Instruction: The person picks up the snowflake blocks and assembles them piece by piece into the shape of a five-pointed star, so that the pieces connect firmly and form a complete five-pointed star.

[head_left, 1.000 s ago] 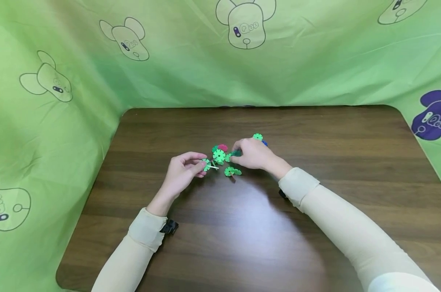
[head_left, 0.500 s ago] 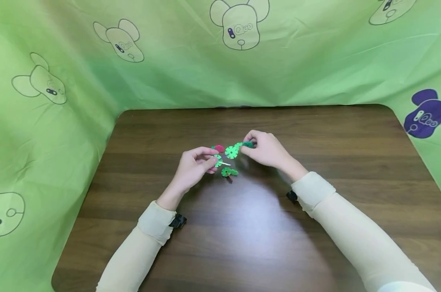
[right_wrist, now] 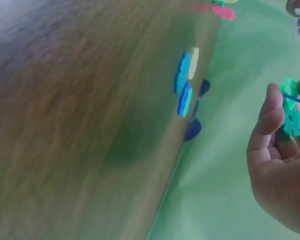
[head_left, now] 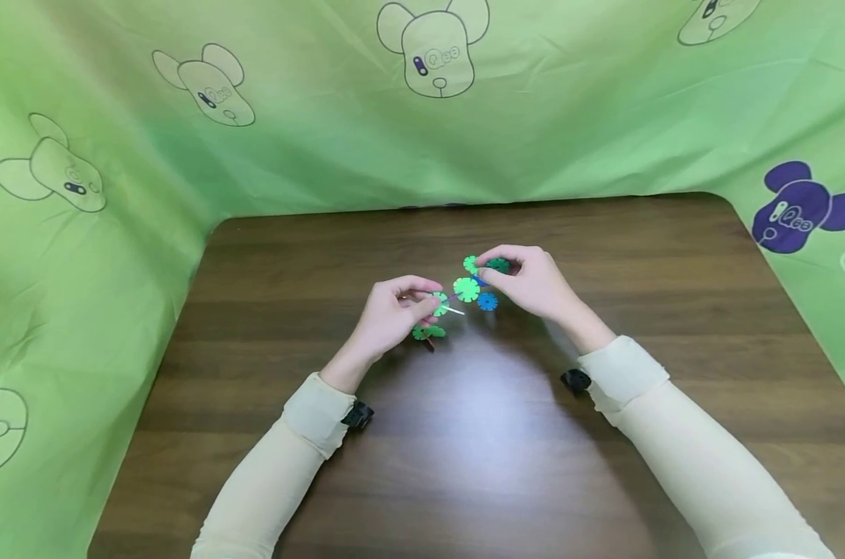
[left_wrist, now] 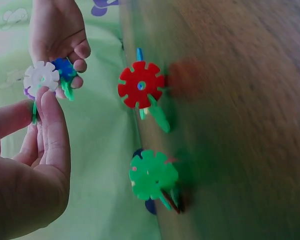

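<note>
My left hand [head_left: 394, 314] pinches a small cluster of notched plastic snowflake discs. In the left wrist view its white disc [left_wrist: 41, 77] faces the camera, with a purple disc [left_wrist: 27, 93] showing behind it and a green disc [left_wrist: 34, 113] edge-on between thumb and fingers. My right hand [head_left: 537, 283] pinches another joined piece, with a light green disc [right_wrist: 289, 90] and a dark green disc [right_wrist: 292, 122] in the right wrist view. A blue disc [left_wrist: 64, 68] of that piece shows in the left wrist view. Both hands are close together over the table.
On the brown table [head_left: 464, 435] lie more joined discs: a red disc piece [left_wrist: 140, 85], a green cluster [head_left: 429, 332] with a brown disc, and blue discs [right_wrist: 182, 73] with a cream one. A green printed cloth [head_left: 325, 140] hangs behind the table.
The right hand has lifted its green piece and moved right. The left hand has followed rightward with its cluster, now covering the red piece in the head view. The head view has shifted slightly.
</note>
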The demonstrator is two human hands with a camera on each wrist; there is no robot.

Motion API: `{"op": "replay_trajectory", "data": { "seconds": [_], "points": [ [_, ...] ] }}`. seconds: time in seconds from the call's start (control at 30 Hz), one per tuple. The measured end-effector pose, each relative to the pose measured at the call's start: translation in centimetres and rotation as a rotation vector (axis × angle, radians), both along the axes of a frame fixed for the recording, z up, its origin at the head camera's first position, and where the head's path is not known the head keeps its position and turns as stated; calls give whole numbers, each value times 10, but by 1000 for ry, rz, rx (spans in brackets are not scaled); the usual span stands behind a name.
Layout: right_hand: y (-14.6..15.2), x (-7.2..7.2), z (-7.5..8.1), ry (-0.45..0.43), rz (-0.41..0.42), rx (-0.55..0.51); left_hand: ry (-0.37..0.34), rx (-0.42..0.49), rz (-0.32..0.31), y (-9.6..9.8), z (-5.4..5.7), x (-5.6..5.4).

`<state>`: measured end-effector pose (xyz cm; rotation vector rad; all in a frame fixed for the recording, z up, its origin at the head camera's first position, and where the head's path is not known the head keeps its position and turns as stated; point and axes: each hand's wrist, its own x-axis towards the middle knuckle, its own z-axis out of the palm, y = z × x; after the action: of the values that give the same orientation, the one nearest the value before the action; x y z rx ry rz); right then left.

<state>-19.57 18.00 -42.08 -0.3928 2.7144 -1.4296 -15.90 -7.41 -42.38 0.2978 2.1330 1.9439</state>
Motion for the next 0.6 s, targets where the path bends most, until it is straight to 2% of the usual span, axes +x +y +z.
{"op": "replay_trajectory", "data": {
  "seconds": [0.1,0.43,0.5,0.6],
  "points": [
    [4,3,2,-29,-11,-54,-5,0,-21,4,0,-1],
    [12,14,3,-52,-58,-386,-22,12,-50,16,0,-4],
    [12,16,3,-44,-71,-413,-24,12,-57,18,1,-4],
    [11,19,3,-17,-92,-396,-24,10,-67,21,1,-4]
  ]
}}
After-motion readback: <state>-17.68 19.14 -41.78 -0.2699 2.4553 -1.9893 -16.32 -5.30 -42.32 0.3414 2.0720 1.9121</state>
